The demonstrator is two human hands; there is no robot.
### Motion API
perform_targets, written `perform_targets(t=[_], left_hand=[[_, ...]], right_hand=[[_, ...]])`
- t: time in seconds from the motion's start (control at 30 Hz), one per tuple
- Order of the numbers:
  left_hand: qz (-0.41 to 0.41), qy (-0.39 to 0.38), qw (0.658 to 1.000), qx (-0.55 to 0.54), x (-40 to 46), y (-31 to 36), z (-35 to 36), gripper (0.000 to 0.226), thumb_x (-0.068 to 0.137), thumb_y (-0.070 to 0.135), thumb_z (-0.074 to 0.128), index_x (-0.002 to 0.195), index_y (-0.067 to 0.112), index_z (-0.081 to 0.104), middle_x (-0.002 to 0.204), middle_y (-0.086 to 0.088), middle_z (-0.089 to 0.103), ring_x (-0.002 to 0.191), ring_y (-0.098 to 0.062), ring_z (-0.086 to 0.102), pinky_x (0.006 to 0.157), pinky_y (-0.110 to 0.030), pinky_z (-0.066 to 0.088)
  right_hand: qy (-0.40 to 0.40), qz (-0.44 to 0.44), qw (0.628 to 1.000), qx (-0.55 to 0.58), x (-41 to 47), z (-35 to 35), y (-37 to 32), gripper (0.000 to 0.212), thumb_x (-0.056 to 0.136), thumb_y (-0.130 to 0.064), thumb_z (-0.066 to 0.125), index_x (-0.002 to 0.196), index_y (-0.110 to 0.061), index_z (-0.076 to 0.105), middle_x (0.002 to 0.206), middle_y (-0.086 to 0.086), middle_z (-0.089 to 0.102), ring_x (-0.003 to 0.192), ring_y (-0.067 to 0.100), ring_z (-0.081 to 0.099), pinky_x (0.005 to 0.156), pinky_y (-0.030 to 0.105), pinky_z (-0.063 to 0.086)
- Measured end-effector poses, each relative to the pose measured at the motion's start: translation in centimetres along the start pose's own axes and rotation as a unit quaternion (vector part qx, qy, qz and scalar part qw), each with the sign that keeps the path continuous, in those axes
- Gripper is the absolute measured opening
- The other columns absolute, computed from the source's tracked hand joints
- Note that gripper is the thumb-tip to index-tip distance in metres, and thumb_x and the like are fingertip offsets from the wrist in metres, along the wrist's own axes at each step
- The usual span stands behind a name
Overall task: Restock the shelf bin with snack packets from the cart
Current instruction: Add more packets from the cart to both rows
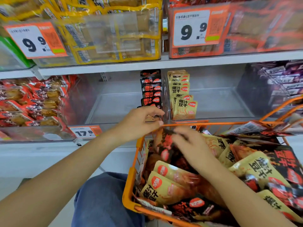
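Bare forearms, blue denim trousers

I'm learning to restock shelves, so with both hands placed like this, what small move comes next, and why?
Probably the left hand slides its dark snack packet forward to the front of the standing row of black packets in the clear shelf bin. It already pinches that packet just before the row, while the right hand rests on packets in the orange wire cart.

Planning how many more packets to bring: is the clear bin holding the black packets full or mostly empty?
Mostly empty. The clear bin holds only one upright row of black packets along its right wall; the rest shows bare floor.
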State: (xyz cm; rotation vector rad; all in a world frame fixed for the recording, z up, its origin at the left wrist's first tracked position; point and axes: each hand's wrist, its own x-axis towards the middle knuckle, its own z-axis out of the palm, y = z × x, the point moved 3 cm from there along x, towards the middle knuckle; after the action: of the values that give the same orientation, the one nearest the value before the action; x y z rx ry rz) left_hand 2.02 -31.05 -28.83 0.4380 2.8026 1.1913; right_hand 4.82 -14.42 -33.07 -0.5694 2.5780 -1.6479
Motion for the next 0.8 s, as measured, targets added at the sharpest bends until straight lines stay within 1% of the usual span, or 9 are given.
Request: perform_targets(t=[0.1,0.13,0.2,0.3,0.4,0.5,0.63,0.7,0.8], left_hand=[[0.008,-0.098,0.993,-0.073,-0.2,1.3,0.5,0.061,0.076,0.038,0.074,0.131,0.037,0.047,0.135,0.02,0.048,0.125,0.008,0.042,0.099,-0.004,0.032],[0.015,-0.129,0.989,-0.071,-0.1,1.8,0.9,0.061,0.073,0.038,0.077,0.127,0.04,0.049,0.133,0.022,0.05,0.124,0.008,0.043,0.101,-0.007,0.034],[0.015,-0.143,0.986,-0.08,0.2,2.3,1.7,0.037,0.072,0.026,0.082,0.103,0.033,0.063,0.109,0.019,0.066,0.105,0.005,0.058,0.094,-0.018,0.044],[-0.009,-0.066,0.99,-0.125,0.7,2.5,2.2,0.019,0.073,0.013,0.08,0.076,0.015,0.061,0.073,0.006,0.07,0.069,-0.003,0.062,0.072,-0.022,0.045],[-0.055,0.021,0.978,-0.203,0.3,2.1,2.3,0.019,0.078,0.014,0.075,0.073,0.014,0.057,0.064,0.006,0.066,0.057,-0.001,0.057,0.056,-0.017,0.041],[-0.1,0.052,0.951,-0.289,-0.3,1.7,2.6,0.012,0.081,0.019,0.072,0.082,0.018,0.06,0.081,0.003,0.072,0.071,-0.005,0.065,0.06,-0.022,0.048],[-0.119,-0.019,0.955,-0.273,-0.9,2.1,2.7,0.03,0.08,0.011,0.072,0.106,0.021,0.063,0.088,0.008,0.073,0.079,-0.005,0.069,0.06,-0.019,0.053],[-0.141,0.036,0.943,-0.298,-0.2,1.1,1.1,0.029,0.08,0.005,0.071,0.106,0.016,0.064,0.092,0.003,0.073,0.08,-0.011,0.069,0.063,-0.023,0.056],[-0.199,0.196,0.91,-0.307,2.3,-2.8,-2.3,0.025,0.08,0.003,0.07,0.103,0.011,0.064,0.09,-0.003,0.07,0.08,-0.017,0.066,0.071,-0.03,0.056]], right_hand=[[0.089,0.066,0.973,0.202,0.5,-2.2,-0.1,0.017,0.073,-0.022,0.048,0.064,-0.007,0.051,0.062,-0.004,0.048,0.063,0.011,0.045,0.062,0.027,0.034],[0.106,0.083,0.958,0.252,0.5,-2.7,-0.1,0.014,0.07,-0.021,0.05,0.062,-0.009,0.05,0.06,-0.004,0.048,0.06,0.01,0.045,0.058,0.024,0.034],[0.116,0.096,0.936,0.317,0.6,-3.2,-0.2,0.012,0.07,-0.019,0.055,0.062,-0.013,0.049,0.057,-0.003,0.049,0.055,0.011,0.046,0.051,0.02,0.036],[0.153,0.104,0.912,0.366,0.7,-3.8,0.1,0.02,0.084,-0.022,0.064,0.069,-0.012,0.056,0.062,-0.001,0.057,0.061,0.014,0.054,0.059,0.025,0.043],[0.14,0.12,0.916,0.357,0.7,-4.0,0.6,0.041,0.081,-0.052,0.056,0.089,-0.013,0.065,0.076,-0.001,0.069,0.072,0.014,0.066,0.06,0.025,0.053],[0.097,0.116,0.936,0.317,0.7,-3.6,0.6,0.051,0.079,-0.048,0.068,0.096,0.0,0.062,0.09,0.009,0.066,0.08,0.02,0.064,0.063,0.023,0.051],[0.11,0.115,0.944,0.288,0.7,-3.2,0.9,0.041,0.072,-0.048,0.076,0.092,-0.013,0.067,0.092,0.02,0.065,0.084,0.029,0.063,0.084,0.048,0.049],[0.113,0.119,0.948,0.271,0.8,-3.1,1.1,0.028,0.079,-0.047,0.071,0.096,-0.025,0.067,0.1,0.007,0.07,0.095,0.022,0.067,0.088,0.044,0.052],[0.131,0.12,0.954,0.241,1.0,-3.1,1.4,0.012,0.092,-0.034,0.056,0.098,-0.026,0.061,0.102,-0.001,0.069,0.097,0.011,0.065,0.075,0.025,0.055]])
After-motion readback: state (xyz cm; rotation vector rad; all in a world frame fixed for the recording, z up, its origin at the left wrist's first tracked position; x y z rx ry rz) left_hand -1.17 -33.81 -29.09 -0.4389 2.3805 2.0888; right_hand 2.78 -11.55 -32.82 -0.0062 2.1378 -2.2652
